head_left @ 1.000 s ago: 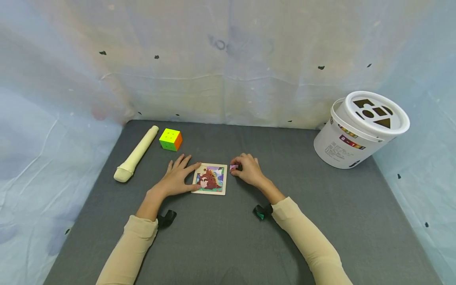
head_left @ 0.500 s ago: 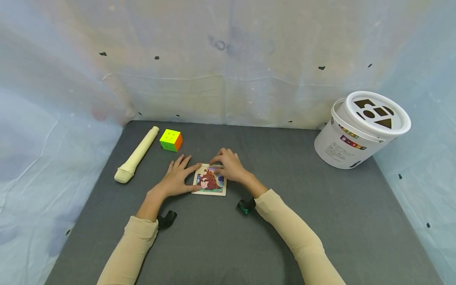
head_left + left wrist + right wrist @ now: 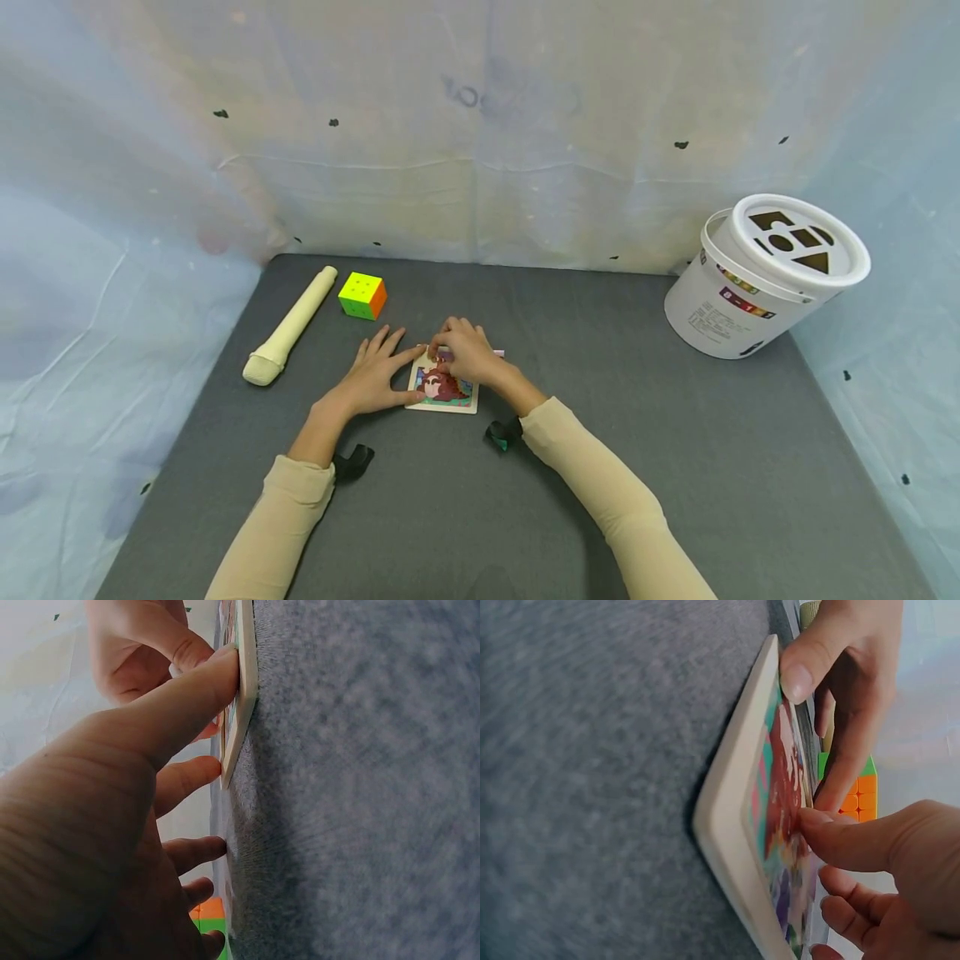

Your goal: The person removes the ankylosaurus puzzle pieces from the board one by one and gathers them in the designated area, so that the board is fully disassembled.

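Observation:
A small square wooden jigsaw puzzle [image 3: 442,389], showing a reddish-brown dinosaur in a pale frame, lies on the grey table. My left hand [image 3: 367,379] spreads its fingers beside it; thumb and index fingertip press the left side of the frame, as the left wrist view also shows. Over the upper part of the picture is my right hand [image 3: 468,354], its thumb [image 3: 840,838] touching the surface and its index finger bent toward the thumb. I cannot tell whether a piece is between them. A sliver of a lilac puzzle piece [image 3: 499,353] shows right of the frame, behind the right hand.
A yellow, green and orange puzzle cube [image 3: 363,296] stands behind the left hand. Left of it lies a cream bone-shaped stick [image 3: 291,327]. A white bucket [image 3: 731,292] with a shape-cutout lid stands at the far right. Pale sheeting [image 3: 480,183] hangs behind the table.
My right hand has released the lilac piece beside the frame and moved left over the picture, toward its upper left. The left hand stays on the frame.

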Demonstrator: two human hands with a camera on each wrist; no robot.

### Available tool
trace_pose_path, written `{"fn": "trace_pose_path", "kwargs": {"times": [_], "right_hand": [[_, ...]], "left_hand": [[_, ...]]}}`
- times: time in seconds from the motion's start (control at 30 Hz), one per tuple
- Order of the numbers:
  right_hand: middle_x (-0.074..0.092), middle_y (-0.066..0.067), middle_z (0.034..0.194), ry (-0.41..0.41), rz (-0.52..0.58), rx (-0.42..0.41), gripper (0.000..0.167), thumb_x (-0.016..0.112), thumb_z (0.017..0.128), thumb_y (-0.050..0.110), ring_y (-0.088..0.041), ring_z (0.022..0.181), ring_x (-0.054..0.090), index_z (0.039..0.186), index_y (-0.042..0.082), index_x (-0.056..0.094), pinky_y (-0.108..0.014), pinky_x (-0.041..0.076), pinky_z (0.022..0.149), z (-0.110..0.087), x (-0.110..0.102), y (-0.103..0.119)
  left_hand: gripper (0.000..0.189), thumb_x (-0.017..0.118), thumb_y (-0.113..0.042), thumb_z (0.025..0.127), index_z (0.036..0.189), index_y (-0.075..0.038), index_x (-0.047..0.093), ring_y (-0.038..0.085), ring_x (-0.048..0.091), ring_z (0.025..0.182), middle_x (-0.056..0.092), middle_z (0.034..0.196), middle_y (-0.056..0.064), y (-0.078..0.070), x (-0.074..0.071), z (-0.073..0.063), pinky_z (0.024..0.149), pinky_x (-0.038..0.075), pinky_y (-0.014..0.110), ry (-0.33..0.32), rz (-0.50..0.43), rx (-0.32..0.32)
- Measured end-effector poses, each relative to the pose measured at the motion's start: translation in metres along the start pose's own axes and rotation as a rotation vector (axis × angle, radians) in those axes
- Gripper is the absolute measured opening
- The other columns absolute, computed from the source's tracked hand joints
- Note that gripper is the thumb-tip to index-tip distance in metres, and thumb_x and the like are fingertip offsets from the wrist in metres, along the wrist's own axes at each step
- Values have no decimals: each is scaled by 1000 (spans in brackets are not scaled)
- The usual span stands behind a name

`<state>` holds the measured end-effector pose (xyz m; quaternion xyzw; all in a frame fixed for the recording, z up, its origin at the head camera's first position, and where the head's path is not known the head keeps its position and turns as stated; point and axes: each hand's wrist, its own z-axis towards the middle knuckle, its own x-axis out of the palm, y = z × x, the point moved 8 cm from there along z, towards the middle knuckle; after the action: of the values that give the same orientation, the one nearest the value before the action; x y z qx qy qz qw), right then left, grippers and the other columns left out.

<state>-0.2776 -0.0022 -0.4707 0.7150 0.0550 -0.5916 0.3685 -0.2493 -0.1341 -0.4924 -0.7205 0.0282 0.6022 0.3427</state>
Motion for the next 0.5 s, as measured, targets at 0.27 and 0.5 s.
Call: {"fn": "trace_pose_path", "kwargs": {"times": [0.27,0.5], "right_hand": [[63,-4,109,-31,76,-42,16,74,91,9,-21,99,53,107,14,74,-40,38,86,-2,-2,0],[65,-5,105,-11,222,-88,15,68,92,-2,-20,95,60,104,6,73,-35,50,84,0,0,-2]], "left_hand": [[85,75,-54,84,152,-15,44,50,3,148,19,161,27,0,0,0,111,4,74,0,-7,3],[85,75,-54,83,152,-15,44,49,2,148,19,160,27,1,1,0,111,4,73,-1,-11,5]]}}
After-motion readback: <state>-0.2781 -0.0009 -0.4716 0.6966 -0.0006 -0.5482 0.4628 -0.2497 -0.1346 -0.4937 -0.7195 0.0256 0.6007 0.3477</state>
